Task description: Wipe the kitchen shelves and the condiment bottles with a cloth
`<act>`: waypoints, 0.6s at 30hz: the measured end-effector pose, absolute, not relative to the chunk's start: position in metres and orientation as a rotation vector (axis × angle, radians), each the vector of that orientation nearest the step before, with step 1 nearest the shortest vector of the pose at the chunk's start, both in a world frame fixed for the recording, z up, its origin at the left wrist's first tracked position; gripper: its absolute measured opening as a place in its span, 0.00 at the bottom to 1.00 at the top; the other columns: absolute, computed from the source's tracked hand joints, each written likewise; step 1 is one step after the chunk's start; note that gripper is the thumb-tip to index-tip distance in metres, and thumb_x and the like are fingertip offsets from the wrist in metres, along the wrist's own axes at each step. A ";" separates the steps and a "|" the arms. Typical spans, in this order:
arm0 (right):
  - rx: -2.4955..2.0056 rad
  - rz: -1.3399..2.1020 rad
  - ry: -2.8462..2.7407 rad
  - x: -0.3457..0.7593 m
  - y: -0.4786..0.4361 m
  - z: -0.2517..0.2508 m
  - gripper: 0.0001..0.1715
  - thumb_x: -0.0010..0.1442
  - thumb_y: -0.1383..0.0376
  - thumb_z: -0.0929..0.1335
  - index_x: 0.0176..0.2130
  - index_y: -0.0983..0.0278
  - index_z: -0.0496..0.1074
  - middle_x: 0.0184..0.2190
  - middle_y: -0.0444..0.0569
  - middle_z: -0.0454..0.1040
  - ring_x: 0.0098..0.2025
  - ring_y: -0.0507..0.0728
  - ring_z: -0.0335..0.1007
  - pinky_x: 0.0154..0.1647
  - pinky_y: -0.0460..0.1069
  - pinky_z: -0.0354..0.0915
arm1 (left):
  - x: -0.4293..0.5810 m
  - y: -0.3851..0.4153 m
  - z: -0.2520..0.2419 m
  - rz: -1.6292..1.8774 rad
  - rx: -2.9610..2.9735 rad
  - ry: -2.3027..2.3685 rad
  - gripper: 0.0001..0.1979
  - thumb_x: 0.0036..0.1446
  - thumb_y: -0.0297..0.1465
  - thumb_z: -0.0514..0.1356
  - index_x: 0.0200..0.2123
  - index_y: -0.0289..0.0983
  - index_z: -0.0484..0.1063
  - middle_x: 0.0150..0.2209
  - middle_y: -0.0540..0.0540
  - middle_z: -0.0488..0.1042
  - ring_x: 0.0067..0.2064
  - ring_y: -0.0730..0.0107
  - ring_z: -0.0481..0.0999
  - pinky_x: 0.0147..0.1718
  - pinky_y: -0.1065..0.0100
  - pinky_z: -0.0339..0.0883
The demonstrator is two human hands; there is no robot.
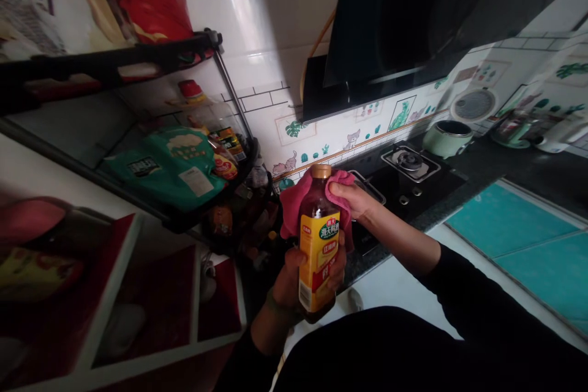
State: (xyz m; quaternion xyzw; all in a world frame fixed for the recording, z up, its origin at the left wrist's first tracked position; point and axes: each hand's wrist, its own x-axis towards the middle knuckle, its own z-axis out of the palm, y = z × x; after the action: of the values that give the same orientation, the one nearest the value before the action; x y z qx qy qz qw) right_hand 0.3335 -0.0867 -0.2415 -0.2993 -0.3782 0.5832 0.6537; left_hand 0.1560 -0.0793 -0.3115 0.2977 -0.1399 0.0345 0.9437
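Observation:
A dark bottle of cooking wine (320,245) with a yellow label and a gold cap stands nearly upright in front of me. My left hand (290,275) is wrapped round its lower part, fingers showing on the far side of the label. In my right hand (353,199) is a pink cloth (296,205), pinched under the thumb and pressed against the bottle's shoulder. The cloth spreads behind the bottle's neck, and part of it is hidden there.
On the left, a black rack (229,177) holds a teal bag (168,165) and several bottles and packets. Below are red-backed shelves (160,300). A gas stove (408,162), a green pot (448,138) and a dark counter run to the right, under a black range hood (413,18).

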 end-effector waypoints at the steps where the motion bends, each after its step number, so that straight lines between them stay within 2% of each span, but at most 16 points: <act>1: -0.663 1.335 -0.885 0.332 -0.087 -0.240 0.33 0.41 0.47 0.86 0.39 0.62 0.79 0.34 0.46 0.82 0.39 0.56 0.82 0.49 0.50 0.78 | 0.156 -0.080 -0.312 0.076 0.607 -0.284 0.36 0.42 0.51 0.70 0.51 0.39 0.69 0.29 0.50 0.73 0.23 0.70 0.71 0.24 0.68 0.67; 3: -0.647 1.327 -0.897 0.329 -0.089 -0.233 0.29 0.45 0.48 0.85 0.39 0.62 0.79 0.34 0.45 0.82 0.38 0.56 0.81 0.47 0.50 0.78 | 0.153 -0.080 -0.310 0.131 0.640 -0.209 0.38 0.43 0.55 0.70 0.52 0.39 0.70 0.30 0.50 0.73 0.23 0.70 0.72 0.24 0.69 0.67; 5: -0.665 1.280 -0.865 0.326 -0.092 -0.224 0.27 0.48 0.48 0.84 0.39 0.62 0.79 0.33 0.45 0.82 0.36 0.55 0.80 0.44 0.49 0.78 | 0.145 -0.076 -0.304 0.237 0.728 -0.092 0.38 0.46 0.58 0.68 0.51 0.37 0.73 0.33 0.47 0.76 0.27 0.66 0.77 0.27 0.67 0.69; 7: -0.678 1.226 -0.845 0.326 -0.092 -0.213 0.25 0.50 0.49 0.83 0.40 0.61 0.80 0.33 0.45 0.82 0.36 0.55 0.79 0.42 0.49 0.78 | 0.136 -0.067 -0.295 0.376 0.841 0.041 0.36 0.53 0.58 0.66 0.53 0.36 0.74 0.41 0.41 0.80 0.35 0.58 0.82 0.34 0.64 0.74; 8: -0.677 1.204 -0.849 0.326 -0.092 -0.208 0.24 0.50 0.50 0.83 0.40 0.61 0.80 0.34 0.45 0.82 0.36 0.55 0.79 0.42 0.49 0.78 | 0.131 -0.062 -0.290 0.416 0.903 0.079 0.35 0.53 0.56 0.68 0.54 0.36 0.75 0.44 0.39 0.81 0.39 0.55 0.84 0.37 0.61 0.76; 10: -0.669 1.162 -0.859 0.328 -0.089 -0.200 0.24 0.49 0.52 0.84 0.39 0.61 0.81 0.36 0.45 0.83 0.37 0.54 0.79 0.44 0.49 0.78 | 0.125 -0.054 -0.281 0.405 1.026 0.133 0.33 0.50 0.47 0.75 0.55 0.36 0.76 0.48 0.38 0.82 0.43 0.53 0.85 0.44 0.59 0.78; 13: -0.699 1.115 -0.850 0.330 -0.086 -0.196 0.24 0.48 0.52 0.84 0.37 0.61 0.80 0.37 0.45 0.82 0.38 0.54 0.79 0.45 0.49 0.77 | 0.125 -0.050 -0.276 0.339 1.119 0.215 0.33 0.42 0.37 0.80 0.52 0.35 0.77 0.45 0.39 0.82 0.41 0.57 0.84 0.43 0.61 0.78; 16: -0.768 1.113 -0.878 0.328 -0.089 -0.198 0.24 0.49 0.51 0.84 0.36 0.61 0.78 0.36 0.45 0.81 0.38 0.53 0.78 0.45 0.49 0.76 | 0.133 -0.056 -0.281 0.411 1.111 0.367 0.37 0.40 0.38 0.81 0.54 0.35 0.76 0.41 0.40 0.83 0.38 0.58 0.83 0.40 0.60 0.78; 18: -0.824 1.123 -0.936 0.326 -0.093 -0.201 0.24 0.49 0.51 0.84 0.34 0.62 0.76 0.35 0.44 0.80 0.38 0.53 0.77 0.44 0.49 0.76 | 0.137 -0.060 -0.286 0.476 1.163 0.454 0.40 0.38 0.39 0.81 0.55 0.35 0.75 0.42 0.40 0.83 0.39 0.56 0.83 0.44 0.56 0.78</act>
State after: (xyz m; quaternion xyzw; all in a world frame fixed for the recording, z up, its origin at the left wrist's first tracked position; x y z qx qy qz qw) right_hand 0.3264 -0.0928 -0.2013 -0.3653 -0.4152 0.4979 0.6680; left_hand 0.1375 -0.0598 -0.2859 0.5390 0.2103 0.2208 0.7852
